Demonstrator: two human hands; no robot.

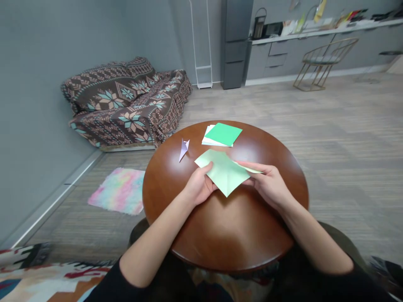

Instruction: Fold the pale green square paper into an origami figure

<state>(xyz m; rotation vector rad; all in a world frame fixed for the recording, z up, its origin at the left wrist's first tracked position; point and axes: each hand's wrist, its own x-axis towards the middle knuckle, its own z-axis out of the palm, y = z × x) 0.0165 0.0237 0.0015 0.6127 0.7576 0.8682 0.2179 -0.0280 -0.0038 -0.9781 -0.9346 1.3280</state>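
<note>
A creased, pale-green paper sheet (223,168) is grasped by left hand (200,183) and right hand (269,183); creases should be followed gently.

Fairly bright, even, cool-toned light filled the room from a source out of view, laying pale patches of glare on the glossy table (204,239) and a soft, dim shadow beneath the paper (225,170). The wide lens bent the scene toward its edges, where the counter (333,31) ran aslant and the black sleeves (116,283) looked stretched. The paper came out reasonably clear, whereas the clutter (349,17) along the counter was soft and smeared, and the sleeves lost most detail in darkness.
</note>
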